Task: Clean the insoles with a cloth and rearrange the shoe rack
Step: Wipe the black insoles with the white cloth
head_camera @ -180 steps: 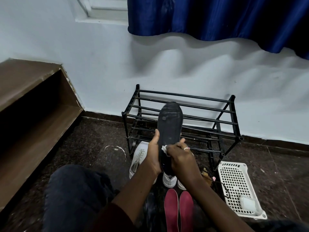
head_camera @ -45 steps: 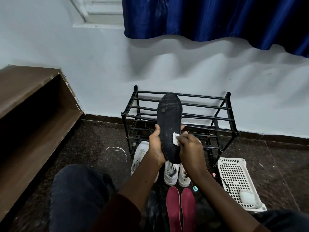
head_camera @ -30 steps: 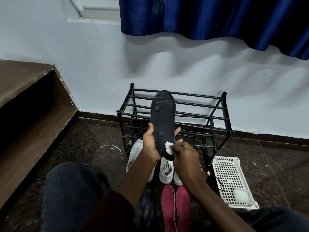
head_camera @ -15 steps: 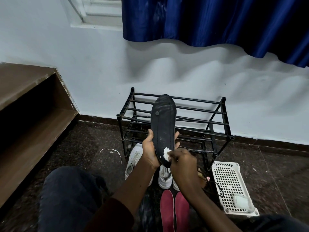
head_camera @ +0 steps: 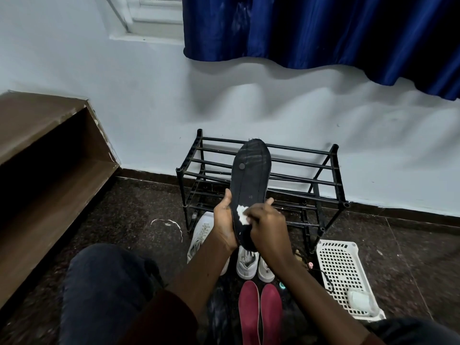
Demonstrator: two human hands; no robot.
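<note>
Brown wood fills the far left, a low shelf [head_camera: 49, 170] against the pale wall, with dark speckled floor [head_camera: 139, 215] running from it to the person's knee. Moving right, the left hand [head_camera: 224, 225] holds a black insole [head_camera: 251, 175] upright in front of the chest, toe end up. Its grip is closed round the lower half, with the thumb on the near edge and the fingers wrapped behind. A small white cloth [head_camera: 242, 215] sits on the insole's face just below its middle. The right hand [head_camera: 268, 227] has its grip clenched on that cloth and presses it to the surface.

Half a second ago the cloth was down near the heel end. It has now come back up toward the middle, while the left hand's hold looks unchanged. That reads as another back-and-forth rubbing stroke, so this insole is probably still being cleaned and the toe half may yet need a pass.

Behind the hands stands the black shoe rack [head_camera: 298, 149], its bars carrying nothing visible. White shoes [head_camera: 246, 265] lie on the floor below the hands, and a pair of red insoles [head_camera: 258, 314] lies nearer the person. Rearranging the rack appears not to have started. At the far right a white basket [head_camera: 341, 270] rests on the floor beside the rack.
</note>
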